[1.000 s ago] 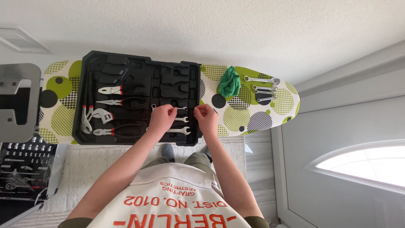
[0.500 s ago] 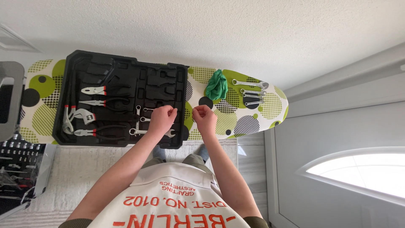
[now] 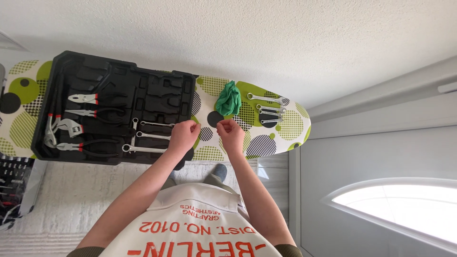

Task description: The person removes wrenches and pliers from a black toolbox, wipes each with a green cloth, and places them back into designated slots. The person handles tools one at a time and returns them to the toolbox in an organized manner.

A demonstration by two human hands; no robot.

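Both hands are over the ironing board (image 3: 285, 124), the green-dotted one, just right of the black tool case (image 3: 95, 76)

Left hand (image 3: 183, 135): fingers curled, tips pinched together near the case's right edge. It looks like it's pinching something small, can't tell what, too small to resolve

Right hand (image 3: 232, 134): same posture, loose fist with thumb and forefinger pressed together, over the board cover. Can't tell if it holds anything either

The two hands are near each other but not touching, fingertips pointing toward each other

Nearest things:
- three wrenches (image 3: 145, 136) sit in the case slots just left of the left hand, lying roughly parallel, longest one nearest the person
- green cloth (image 3: 228, 103) bunched on the board, just beyond the right hand, apart from it
- loose wrenches (image 3: 269, 108), a group of about four, lie on the board's tapered end, right of the cloth, well apart from both hands

Further left in the case: pliers (image 3: 88, 113) with red and black handles, adjustable wrench (image 3: 69, 127), another plier pair along the near edge. Upper case slots are moulded black recesses

Light rug (image 3: 85, 200) on the floor under the board
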